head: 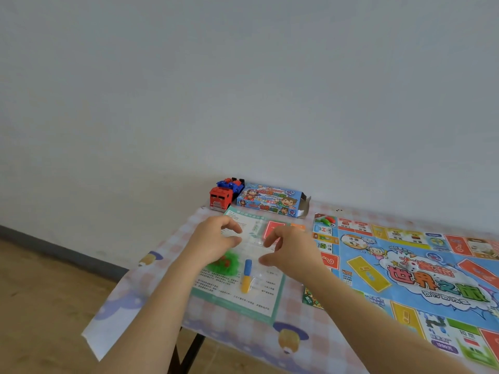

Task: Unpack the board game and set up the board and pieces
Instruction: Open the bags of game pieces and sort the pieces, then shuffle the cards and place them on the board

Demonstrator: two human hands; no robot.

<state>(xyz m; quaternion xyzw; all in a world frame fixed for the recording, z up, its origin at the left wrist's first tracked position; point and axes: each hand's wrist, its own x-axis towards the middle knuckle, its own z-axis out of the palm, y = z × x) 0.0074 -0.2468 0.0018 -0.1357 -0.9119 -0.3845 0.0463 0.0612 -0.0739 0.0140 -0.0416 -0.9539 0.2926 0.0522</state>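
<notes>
Left hand [214, 238], right hand [290, 249] pinch clear bag [253, 245] (over rule sheet [259, 302]).

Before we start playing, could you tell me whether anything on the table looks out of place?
The red and blue toy truck beside the opened game box at the far corner seems unrelated to the game. A green card stack also appears partly tucked beneath the board edge.

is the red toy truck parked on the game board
No, the red toy truck stands at the far corner of the table beside the game box, well left of the unfolded game board.
</notes>
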